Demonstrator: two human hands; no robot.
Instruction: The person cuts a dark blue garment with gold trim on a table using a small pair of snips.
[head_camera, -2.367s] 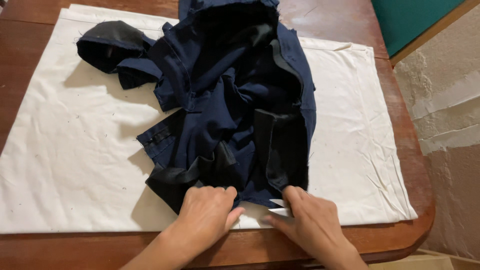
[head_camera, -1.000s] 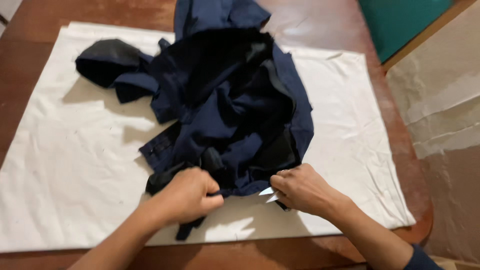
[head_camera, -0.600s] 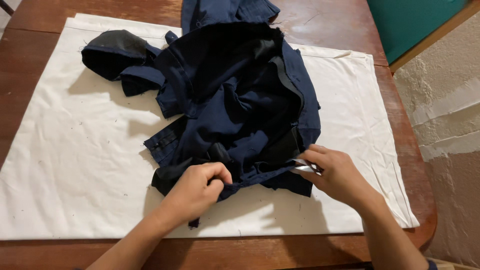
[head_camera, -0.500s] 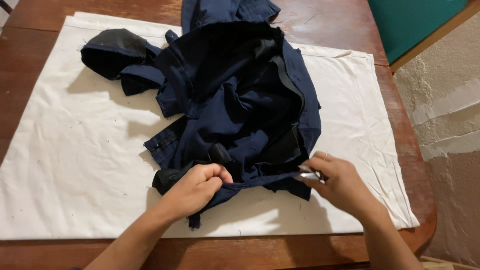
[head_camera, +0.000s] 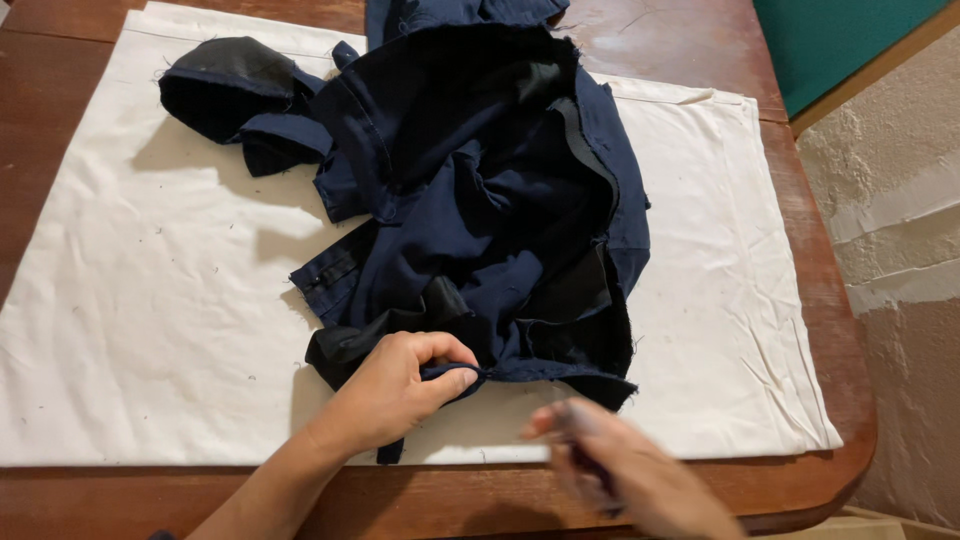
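Observation:
A crumpled dark navy garment (head_camera: 480, 200) with black lining patches lies on a white cloth (head_camera: 150, 300) spread over a wooden table. My left hand (head_camera: 400, 395) pinches the garment's near hem between thumb and fingers. My right hand (head_camera: 610, 470) is off the garment, over the cloth's near edge to the right of the left hand. It is blurred by motion, so I cannot make out whether it holds anything. A narrow navy strip hangs down from under my left hand.
The wooden table (head_camera: 830, 330) has a rounded corner at the near right. Beyond it is a rough pale wall (head_camera: 900, 230), with a green panel (head_camera: 840, 40) at the top right. A black padded piece (head_camera: 220, 85) of the garment lies at the far left.
My right hand has let go of the hem at the right and pulled back toward me, blurring. My left hand keeps its pinch on the hem.

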